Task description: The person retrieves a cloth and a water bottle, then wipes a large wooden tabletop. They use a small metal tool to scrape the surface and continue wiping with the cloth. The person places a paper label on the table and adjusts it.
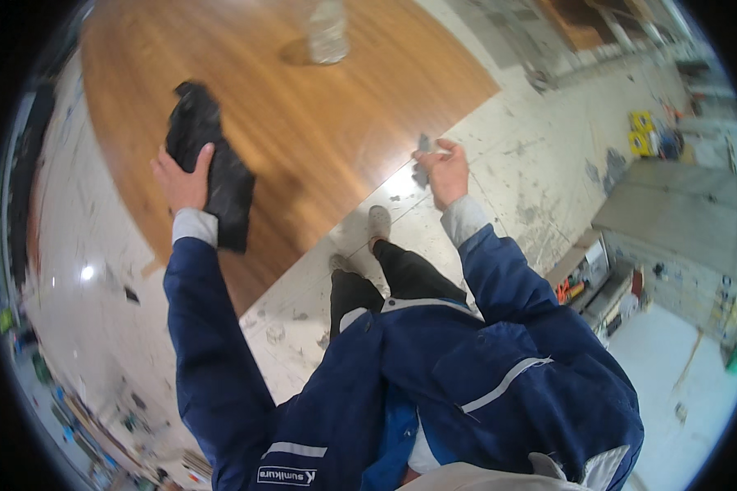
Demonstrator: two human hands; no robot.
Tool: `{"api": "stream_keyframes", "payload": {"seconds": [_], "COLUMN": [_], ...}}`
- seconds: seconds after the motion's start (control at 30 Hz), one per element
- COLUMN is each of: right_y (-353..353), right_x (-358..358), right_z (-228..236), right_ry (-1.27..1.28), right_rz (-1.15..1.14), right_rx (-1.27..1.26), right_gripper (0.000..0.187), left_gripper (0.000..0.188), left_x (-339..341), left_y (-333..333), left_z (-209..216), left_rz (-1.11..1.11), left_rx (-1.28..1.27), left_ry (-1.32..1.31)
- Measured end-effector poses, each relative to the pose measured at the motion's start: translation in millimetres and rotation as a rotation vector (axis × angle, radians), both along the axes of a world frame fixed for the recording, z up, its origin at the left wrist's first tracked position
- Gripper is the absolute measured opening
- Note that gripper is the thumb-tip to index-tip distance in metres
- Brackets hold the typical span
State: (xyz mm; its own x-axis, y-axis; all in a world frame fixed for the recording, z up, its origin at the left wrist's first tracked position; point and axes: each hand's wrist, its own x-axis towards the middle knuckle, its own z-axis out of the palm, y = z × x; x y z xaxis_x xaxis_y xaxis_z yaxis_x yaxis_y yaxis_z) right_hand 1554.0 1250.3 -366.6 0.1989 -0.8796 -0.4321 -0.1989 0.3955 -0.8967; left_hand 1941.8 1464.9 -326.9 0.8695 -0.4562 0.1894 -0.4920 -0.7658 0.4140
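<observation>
My left hand (182,178) is closed on a long, dark bundle (225,184) that looks like folded black cloth or plastic. Thumb and fingers grip its left side, above the brown wooden tabletop (368,98); whether the bundle rests on the wood I cannot tell. Just past the table's near right edge, my right hand (449,176) pinches a small, thin grey piece (422,160) between thumb and fingers. What this piece is made of is too blurred to make out. A clear bottle or jar (328,34) stands toward the far side of the tabletop.
Under me is a pale, stained tiled floor (524,176), my feet close to the table edge. A grey metal cabinet (671,204) stands at the right, with tools in an open drawer (590,282). Yellow containers (643,135) sit beyond it. Assorted materials (90,417) lie at the lower left.
</observation>
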Motion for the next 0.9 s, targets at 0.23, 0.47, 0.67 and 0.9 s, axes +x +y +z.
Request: {"api": "stream_keyframes", "payload": {"seconds": [0.23,0.47,0.67,0.9], "right_y": [-117,-163,-190,-34], "right_x": [-81,-80,-84,-26], "right_z": [0,20,-8,32], "right_ry": [0.051,-0.176,0.538,0.732], "right_rz": [0.026,0.020,0.270,0.888], "right_rx": [-0.291,0.054,-0.491,-0.876], "right_gripper": [0.029,0.043,0.047,0.056], "left_gripper": [0.090,0.090,0.088,0.085], "left_x": [47,85,86,88], "left_y": [-70,-69,-69,-68], "left_z": [-61,-70,-70,-69], "left_rz": [-0.146,-0.165,-0.180,-0.186], "left_rx": [0.438,0.400,0.374,0.353], "left_ry": [-0.250,-0.224,-0.213,-0.253]}}
